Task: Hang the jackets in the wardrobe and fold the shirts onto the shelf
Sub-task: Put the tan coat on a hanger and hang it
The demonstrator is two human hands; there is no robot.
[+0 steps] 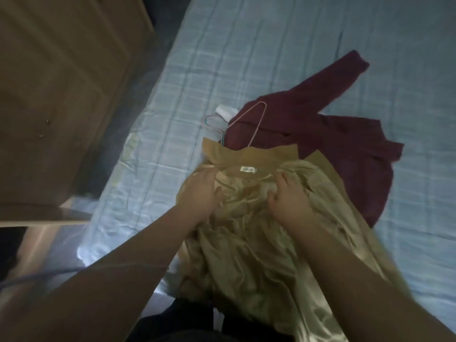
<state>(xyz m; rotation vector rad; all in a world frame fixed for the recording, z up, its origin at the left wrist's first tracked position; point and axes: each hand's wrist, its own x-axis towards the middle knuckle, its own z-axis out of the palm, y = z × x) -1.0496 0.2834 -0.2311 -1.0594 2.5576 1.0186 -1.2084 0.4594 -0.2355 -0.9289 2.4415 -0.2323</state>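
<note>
A tan jacket [249, 233] with a shiny gold lining lies open on the bed, collar and white label away from me. My left hand [199, 193] rests on the lining near the left of the collar, fingers spread. My right hand [288, 196] sits on the lining right of the label, fingers curled and bunching the fabric. Beyond it lies a maroon garment [333, 141] with a sleeve stretched to the upper right. A pink wire hanger [256, 122] lies on the maroon garment, with a second green-tinted hanger [212, 124] at its left.
A bed with a light blue checked cover [246, 45] fills the middle and right. A wooden wardrobe door [56, 95] stands at the left, close to the bed's edge. A small white item [225, 112] lies by the hangers.
</note>
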